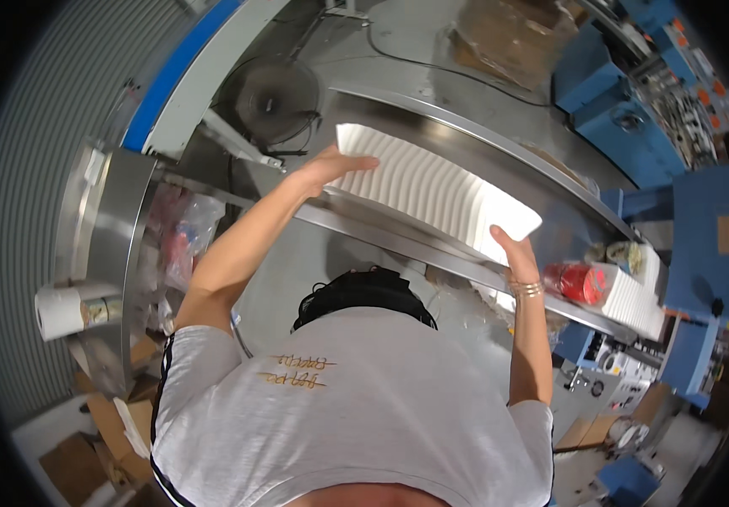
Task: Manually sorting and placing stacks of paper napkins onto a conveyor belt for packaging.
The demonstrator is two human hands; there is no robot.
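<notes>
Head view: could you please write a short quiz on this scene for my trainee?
1. True or false: the left hand and right hand hold opposite ends of the long white ridged piece.
2. Choose: the item between the right wrist and the other ridged piece is mainly A) green, B) red, C) yellow.
3. Fill in: the right wrist wears ____.

Key: 1. true; 2. B; 3. bracelets.

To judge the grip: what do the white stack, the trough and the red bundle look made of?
White stack: matte, perhaps paper or thin plastic; its dull white ridges fit both.
Trough: likely bare metal with a satin finish, given its grey sheen and streaky reflections.
Red bundle: glossy, probably plastic film outside, judging by its bright highlights.
</notes>
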